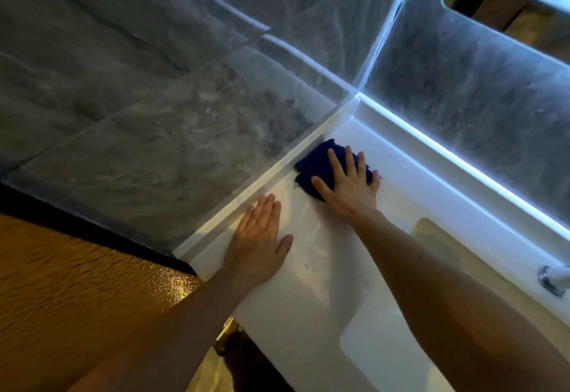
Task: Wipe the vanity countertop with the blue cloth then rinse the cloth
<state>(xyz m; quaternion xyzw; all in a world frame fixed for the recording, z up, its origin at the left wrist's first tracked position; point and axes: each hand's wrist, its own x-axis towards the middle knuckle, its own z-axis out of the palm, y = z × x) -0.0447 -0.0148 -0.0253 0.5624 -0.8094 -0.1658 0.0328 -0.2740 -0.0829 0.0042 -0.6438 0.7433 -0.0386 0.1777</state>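
Beside tabletop (311,286) back corner: right hand (348,185) spread flat, pressing blue cloth (320,160); left hand (259,234) spread flat, bracing, empty. Wiping underway; rinse not yet done.

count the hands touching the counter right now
2. The left hand lies flat on the bare white counter near its left edge; the right hand presses the blue cloth down in the far corner.

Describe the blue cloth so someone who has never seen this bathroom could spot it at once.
Start at the white vanity countertop and follow it to the far corner where the two grey tiled walls meet. There the blue cloth lies bunched against the raised back edge, pressed flat under the right hand. It is the only deep blue thing on the white surface; the left hand nearby rests on bare countertop.
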